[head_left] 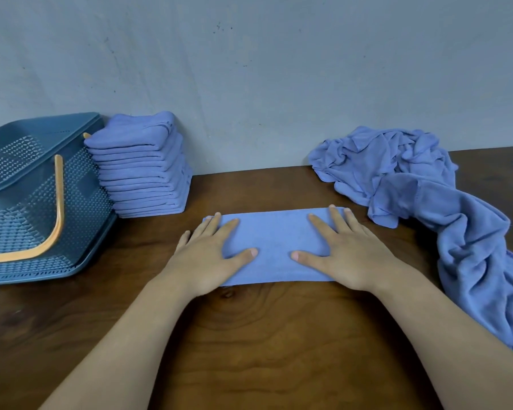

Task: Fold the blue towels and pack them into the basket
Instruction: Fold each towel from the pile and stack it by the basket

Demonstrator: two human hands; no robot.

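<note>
While the half-folded towel [274,247] lies flat as a long strip on the wooden table [249,350], directly in front of me, I press it down with both hands: my left hand [211,255] covers its left end and my right hand [347,253] its right end, fingers of each straight and spread, gripping nothing. The stack of folded towels [141,167] stands to the left against the wall, touching the basket [27,202], which lies tilted with its orange handle [54,220] hanging outward. The heap of unfolded towels [412,179] sprawls to the right, trailing toward the table edge. Risks, in my judgement: the next fold may come out skewed if the ends are not matched, and the tall stack could topple if nudged.
</note>
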